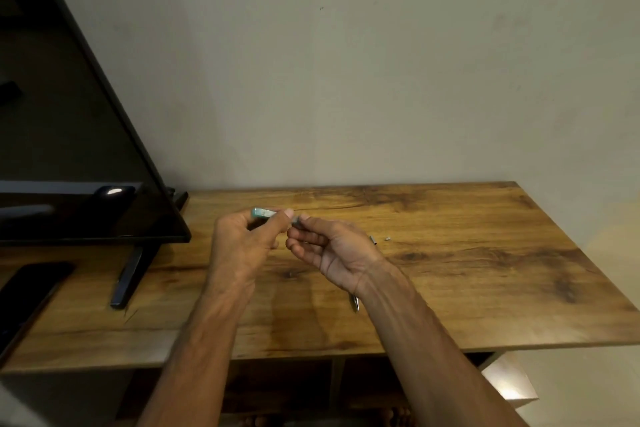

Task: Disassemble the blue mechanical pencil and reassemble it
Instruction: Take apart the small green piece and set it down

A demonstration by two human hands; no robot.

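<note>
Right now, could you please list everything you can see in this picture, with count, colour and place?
pencil barrel: 1, blue-green, held in the left hand
small tube: 1, dark metallic, on table right of the hands
tiny piece: 1, pale, on table beside the tube
pointed part: 1, metallic, on table under the right wrist
screen: 1, black, left, on stand
dark slab: 1, far left
table: 1, brown wood
hands: 2, left, right, fingertips meeting at the barrel's end

Most of the blue pencil barrel (264, 212) was hidden inside the left hand (239, 246), and what the right hand (332, 250) pinched at its end was too small to tell. A pointed metal part (355, 304) lay half covered by the right wrist, and the two tiny pieces (380, 239) beyond it were too small to identify
</note>
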